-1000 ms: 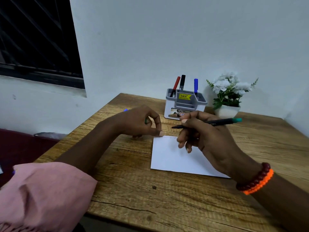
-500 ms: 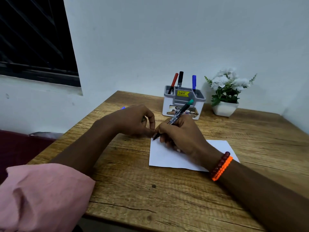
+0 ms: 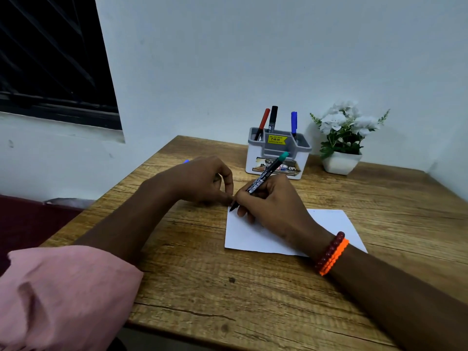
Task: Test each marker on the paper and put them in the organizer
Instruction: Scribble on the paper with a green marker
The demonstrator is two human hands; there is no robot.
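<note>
My right hand (image 3: 273, 201) grips a black marker with a teal end (image 3: 268, 173), tilted, its tip touching the top-left corner of the white paper (image 3: 329, 224). My left hand (image 3: 200, 181) rests beside that corner with fingers curled round a small marker cap, which is mostly hidden; its fingertips touch the paper's edge. The grey and white organizer (image 3: 253, 158) stands at the back of the table, holding a red marker (image 3: 264, 120), a black marker (image 3: 273, 117) and a blue marker (image 3: 293, 121). A blue marker end (image 3: 186, 161) peeks out behind my left hand.
A white pot of white flowers (image 3: 342, 138) stands right of the organizer against the wall. The wooden table (image 3: 228, 287) ends at its near edge just in front of me. A dark window is at the far left.
My right hand swung the marker from lying level above the paper down to a writing tilt, tip on the paper's corner. My left hand stayed put.
</note>
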